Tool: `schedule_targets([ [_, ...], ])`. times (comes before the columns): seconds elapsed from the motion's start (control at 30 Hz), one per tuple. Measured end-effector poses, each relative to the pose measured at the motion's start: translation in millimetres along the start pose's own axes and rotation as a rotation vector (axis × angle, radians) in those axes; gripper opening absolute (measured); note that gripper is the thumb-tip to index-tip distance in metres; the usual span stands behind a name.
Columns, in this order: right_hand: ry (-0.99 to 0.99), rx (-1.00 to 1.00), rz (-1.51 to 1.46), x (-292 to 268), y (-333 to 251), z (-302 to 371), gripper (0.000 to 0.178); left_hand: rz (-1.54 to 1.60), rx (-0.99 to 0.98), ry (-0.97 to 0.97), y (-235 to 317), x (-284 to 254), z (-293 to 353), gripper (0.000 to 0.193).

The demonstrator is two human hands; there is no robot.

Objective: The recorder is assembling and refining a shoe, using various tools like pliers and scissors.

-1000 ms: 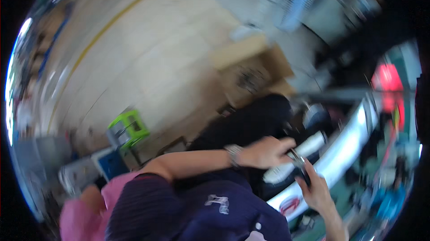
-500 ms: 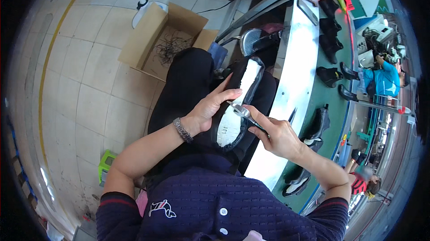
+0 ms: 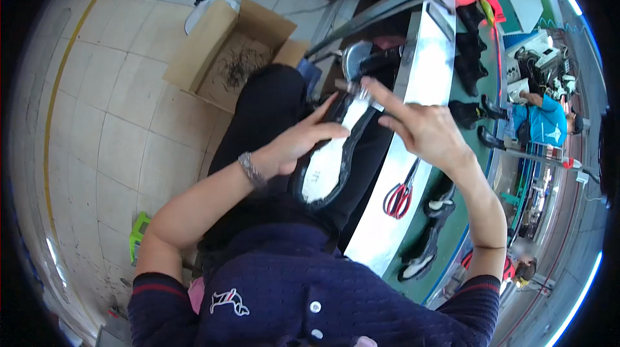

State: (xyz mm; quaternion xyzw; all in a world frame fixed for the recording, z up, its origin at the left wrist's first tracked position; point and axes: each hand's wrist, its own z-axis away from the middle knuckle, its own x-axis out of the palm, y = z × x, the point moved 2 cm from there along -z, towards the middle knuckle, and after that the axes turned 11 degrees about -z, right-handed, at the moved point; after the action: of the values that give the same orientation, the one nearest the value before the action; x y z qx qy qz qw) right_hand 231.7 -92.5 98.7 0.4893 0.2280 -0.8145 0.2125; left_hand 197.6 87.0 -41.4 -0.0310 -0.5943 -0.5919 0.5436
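Note:
A black shoe upper [image 3: 298, 182] with a white insole [image 3: 323, 167] facing up lies lengthwise over my lap. My left hand [image 3: 294, 147] is closed around its middle, with the thumb resting on the white surface. My right hand [image 3: 423, 131] grips metal pincers [image 3: 357, 91] at the narrow far end of the shoe. Motion blurs the pincers' jaws, so I cannot tell whether they bite on the black edge. Most of their handle is hidden in my right hand.
On the white ledge [image 3: 381, 234] to my right lies a red-handled tool [image 3: 399, 200]. Beyond it a green conveyor [image 3: 462, 211] carries black shoes [image 3: 420, 263]. A cardboard box [image 3: 194, 63] with dark strands stands ahead left. A co-worker in blue [image 3: 547, 118] is at the far right.
My right hand has moved the pincers from the shoe's middle to its far end. My left hand still holds the shoe. The red-handled tool on the ledge now shows.

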Motion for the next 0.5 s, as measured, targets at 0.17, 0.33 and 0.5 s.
schedule_targets([
  [0.17, 0.255, -0.008, -0.406, 32, -3, 4, 0.067, 0.005, -0.065, -0.006, 11, 1, 2, 0.089],
  [0.33, 0.096, 0.015, -0.129, 6, -20, 2, 0.068, 0.013, -0.124, -0.022, 8, -9, 2, 0.096],
  [0.5, 0.149, 0.076, -0.334, 19, -19, 11, 0.065, -0.025, -0.105, -0.080, 13, -6, 0, 0.106],
])
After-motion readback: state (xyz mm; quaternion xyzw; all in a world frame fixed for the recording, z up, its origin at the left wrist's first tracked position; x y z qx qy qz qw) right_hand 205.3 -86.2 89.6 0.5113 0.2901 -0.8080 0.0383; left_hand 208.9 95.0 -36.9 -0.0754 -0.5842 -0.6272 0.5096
